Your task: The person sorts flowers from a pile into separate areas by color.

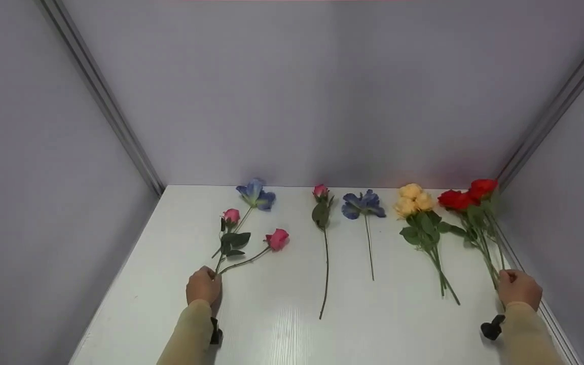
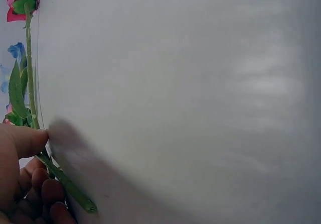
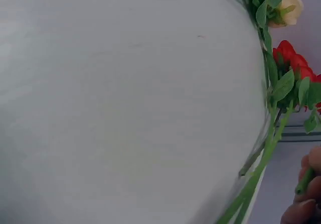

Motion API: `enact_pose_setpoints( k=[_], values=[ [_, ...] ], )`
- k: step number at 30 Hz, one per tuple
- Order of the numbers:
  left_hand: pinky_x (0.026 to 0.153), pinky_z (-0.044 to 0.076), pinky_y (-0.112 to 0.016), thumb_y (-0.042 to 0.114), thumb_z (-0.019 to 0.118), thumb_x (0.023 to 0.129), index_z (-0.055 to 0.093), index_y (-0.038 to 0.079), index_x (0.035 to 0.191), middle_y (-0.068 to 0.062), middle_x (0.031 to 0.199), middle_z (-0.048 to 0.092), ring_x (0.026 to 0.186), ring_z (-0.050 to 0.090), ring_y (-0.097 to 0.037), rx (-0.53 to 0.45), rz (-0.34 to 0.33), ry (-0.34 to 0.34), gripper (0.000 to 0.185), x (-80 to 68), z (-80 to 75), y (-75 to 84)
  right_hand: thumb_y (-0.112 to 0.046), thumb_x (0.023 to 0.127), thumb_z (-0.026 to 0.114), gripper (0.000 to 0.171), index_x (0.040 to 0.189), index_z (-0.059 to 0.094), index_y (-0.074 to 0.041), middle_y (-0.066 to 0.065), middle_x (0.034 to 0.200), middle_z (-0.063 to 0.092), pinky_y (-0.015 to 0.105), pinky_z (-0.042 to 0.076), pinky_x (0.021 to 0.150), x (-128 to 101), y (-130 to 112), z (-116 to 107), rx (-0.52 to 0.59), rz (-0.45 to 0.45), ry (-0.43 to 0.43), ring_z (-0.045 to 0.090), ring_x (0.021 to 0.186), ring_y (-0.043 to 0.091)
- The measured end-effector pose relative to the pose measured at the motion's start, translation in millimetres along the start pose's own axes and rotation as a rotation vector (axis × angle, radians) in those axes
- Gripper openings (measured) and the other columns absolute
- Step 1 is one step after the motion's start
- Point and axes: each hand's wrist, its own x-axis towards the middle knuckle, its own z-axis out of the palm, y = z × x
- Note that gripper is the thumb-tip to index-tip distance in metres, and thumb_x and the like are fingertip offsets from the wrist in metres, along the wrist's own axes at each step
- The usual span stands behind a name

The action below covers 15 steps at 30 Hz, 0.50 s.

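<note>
At the left of the table, my left hand (image 1: 204, 285) pinches the stem of a pink rose (image 1: 277, 240) between thumb and fingers. In the left wrist view the cut end of that stem (image 2: 75, 191) sticks out past the fingers. A second pink rose (image 1: 231, 217) with dark leaves rises from the same hand; whether its stem is held I cannot tell. Behind it lies a blue flower (image 1: 255, 195). On the right, my right hand (image 1: 520, 289) grips a green stem (image 3: 304, 182) from the red flowers (image 1: 482, 190). Other stems of that bunch lie beside the hand.
Between the hands lie a single pink rose (image 1: 321, 203), a blue flower (image 1: 364, 204) and a bunch of yellow flowers (image 1: 413, 200). They rest on a white table (image 1: 282, 289). Grey panels (image 1: 292, 91) stand behind and at both sides.
</note>
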Motion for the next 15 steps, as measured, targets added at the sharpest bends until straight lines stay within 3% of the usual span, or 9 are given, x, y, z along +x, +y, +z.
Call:
enact_pose_setpoints(
  k=[5,10,15],
  values=[
    [0.072,0.049,-0.046,0.017,0.063,0.090,0.064,0.000,0.096,-0.012,0.086,0.064,0.079,0.062,-0.029,-0.010,-0.008,0.008,0.018,-0.1,1.3,-1.8,-0.023,0.099,0.046,0.039,0.122,0.057,0.007,0.029,0.114,0.059,0.052,0.045,0.076,-5.2,10.1,3.4,-0.068,0.044,-0.097,0.057,0.098,0.044],
    [0.073,0.048,-0.047,0.016,0.063,0.090,0.064,-0.001,0.097,-0.014,0.088,0.065,0.081,0.063,-0.031,-0.016,-0.007,0.002,0.018,0.6,2.7,-2.6,-0.020,0.098,0.046,0.038,0.125,0.057,0.004,0.030,0.116,0.057,0.050,0.045,0.071,-6.2,9.8,4.9,-0.082,0.082,-0.097,0.056,0.098,0.044],
    [0.075,0.048,-0.048,0.017,0.063,0.090,0.064,0.000,0.098,-0.013,0.089,0.065,0.083,0.063,-0.031,-0.023,-0.017,-0.004,0.019,1.3,1.0,-1.2,-0.019,0.099,0.041,0.039,0.127,0.056,0.003,0.031,0.122,0.054,0.054,0.044,0.079,-6.7,5.6,3.9,-0.070,0.069,-0.123,0.051,0.107,0.048]
  ],
)
